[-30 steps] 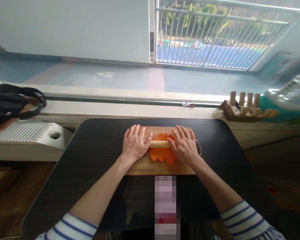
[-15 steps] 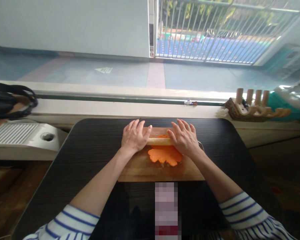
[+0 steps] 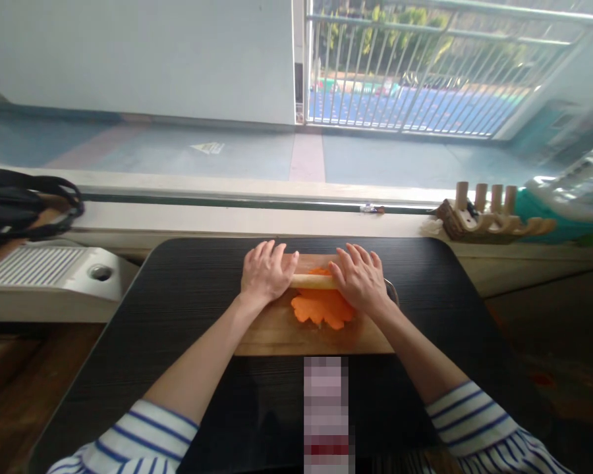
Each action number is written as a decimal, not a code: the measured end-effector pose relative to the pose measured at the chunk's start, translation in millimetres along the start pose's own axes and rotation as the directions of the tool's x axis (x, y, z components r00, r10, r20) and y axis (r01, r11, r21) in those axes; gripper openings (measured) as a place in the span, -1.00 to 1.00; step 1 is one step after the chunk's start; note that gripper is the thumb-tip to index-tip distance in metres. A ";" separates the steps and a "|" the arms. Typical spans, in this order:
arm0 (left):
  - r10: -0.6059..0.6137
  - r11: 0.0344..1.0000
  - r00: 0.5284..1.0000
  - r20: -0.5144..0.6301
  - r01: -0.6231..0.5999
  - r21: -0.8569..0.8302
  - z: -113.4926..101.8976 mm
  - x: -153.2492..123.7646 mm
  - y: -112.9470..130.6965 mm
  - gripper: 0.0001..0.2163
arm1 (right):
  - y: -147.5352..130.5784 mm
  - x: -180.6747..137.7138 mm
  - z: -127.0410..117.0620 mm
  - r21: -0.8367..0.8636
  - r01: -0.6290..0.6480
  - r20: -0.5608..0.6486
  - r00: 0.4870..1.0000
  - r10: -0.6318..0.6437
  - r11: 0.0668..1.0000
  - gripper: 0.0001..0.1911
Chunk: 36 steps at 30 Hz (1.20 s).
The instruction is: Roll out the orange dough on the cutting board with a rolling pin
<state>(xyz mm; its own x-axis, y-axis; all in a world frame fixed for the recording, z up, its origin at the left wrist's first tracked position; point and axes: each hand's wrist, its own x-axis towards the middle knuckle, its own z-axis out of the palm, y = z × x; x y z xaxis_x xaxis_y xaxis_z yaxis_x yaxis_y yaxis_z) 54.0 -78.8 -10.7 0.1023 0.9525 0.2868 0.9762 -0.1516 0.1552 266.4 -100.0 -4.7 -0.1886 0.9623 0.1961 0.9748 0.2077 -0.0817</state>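
A pale wooden rolling pin (image 3: 313,282) lies crosswise over a flattened orange sheet of dough or modelling clay (image 3: 323,308) with a ragged front edge. My left hand (image 3: 265,273) rests palm down over the pin's left end, fingers stretched forward and thumb pointing inward. Over the right end lies my right hand (image 3: 362,276), also open and flat, its fingers spread a little. Both palms hide the pin's ends. Underneath is a wooden board (image 3: 286,339), and part of the orange sheet shows beyond the pin.
The board lies on a black table (image 3: 178,316) with rounded corners. A wooden rack with pegs (image 3: 489,214) and a teal container (image 3: 538,210) stand on the right sill. A black bag (image 3: 24,204) is at left. Part of a metal ring (image 3: 393,293) shows by my right wrist.
The view has tilted and shifted slightly. My hands stay on the rolling pin, with the right one a little further left; the orange sheet looks much the same.
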 end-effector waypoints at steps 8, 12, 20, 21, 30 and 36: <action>0.038 0.999 0.999 -0.016 -0.038 0.012 -4.8 -19.7 2.6 -0.50 | -1.8 -20.0 -1.5 0.014 0.055 -0.057 0.997 -0.054 0.998 -0.45; 0.002 1.000 1.000 -0.001 -0.002 -0.014 -2.9 -6.6 1.9 -0.48 | 1.5 -4.2 1.1 0.032 0.026 -0.029 0.999 -0.025 0.999 -0.44; -0.042 0.998 0.999 0.027 0.043 -0.048 2.1 17.4 -0.3 -0.47 | 4.8 18.2 1.2 0.053 0.002 -0.006 1.000 -0.002 0.999 -0.46; -0.039 0.998 0.999 0.022 0.040 -0.050 2.9 19.5 -0.7 -0.47 | 4.7 19.8 1.0 0.052 0.002 -0.007 1.000 -0.002 0.999 -0.46; -0.032 0.998 0.999 0.031 0.033 -0.050 8.4 36.3 -3.3 -0.48 | 4.4 35.0 0.5 0.069 -0.028 0.005 1.000 0.028 0.997 -0.50; -0.021 1.000 0.999 0.047 0.022 -0.017 4.2 36.8 -0.6 -0.51 | 3.8 38.3 -1.7 0.079 -0.049 0.020 0.999 0.048 0.996 -0.55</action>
<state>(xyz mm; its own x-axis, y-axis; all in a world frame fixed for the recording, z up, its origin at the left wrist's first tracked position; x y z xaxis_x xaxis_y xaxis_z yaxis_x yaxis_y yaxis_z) 58.0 -42.5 -4.2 0.0908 0.9668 0.2389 0.9748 -0.1353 0.1773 263.1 -62.6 4.2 -0.1444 0.9743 0.1728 0.9703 0.1736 -0.1684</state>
